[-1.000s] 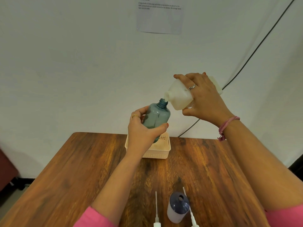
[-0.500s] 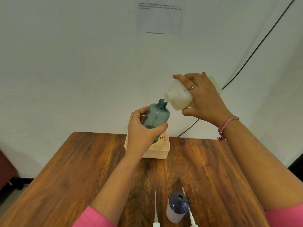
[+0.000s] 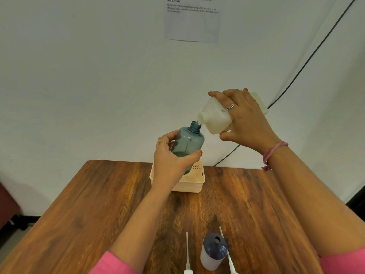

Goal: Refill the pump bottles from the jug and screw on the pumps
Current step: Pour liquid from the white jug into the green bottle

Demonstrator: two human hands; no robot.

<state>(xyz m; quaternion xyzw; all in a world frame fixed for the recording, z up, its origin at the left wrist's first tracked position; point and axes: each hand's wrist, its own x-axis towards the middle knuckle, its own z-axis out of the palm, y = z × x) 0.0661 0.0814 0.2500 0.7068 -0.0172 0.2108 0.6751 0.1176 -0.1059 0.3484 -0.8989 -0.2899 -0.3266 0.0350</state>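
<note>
My left hand [image 3: 169,161] grips a translucent blue-grey pump bottle [image 3: 188,143], held up above the table and tilted slightly right, its neck uncapped. My right hand [image 3: 246,123] holds a white jug [image 3: 215,117] tipped over, its spout just above the bottle's open neck. A thin stream runs from spout to neck. A second bottle [image 3: 213,252] with a dark top and pale body stands uncapped at the near table edge. Two white pumps with long dip tubes lie beside it, one to its left [image 3: 187,254] and one to its right [image 3: 227,252].
A small peach plastic basket [image 3: 189,184] sits at the far middle of the wooden table [image 3: 98,204], under the raised bottle. A white wall with a taped paper sheet [image 3: 192,18] and a black cable [image 3: 308,60] stands behind.
Almost nothing moved. Both hands stay in the same pouring pose, with the jug spout held over the bottle neck.
</note>
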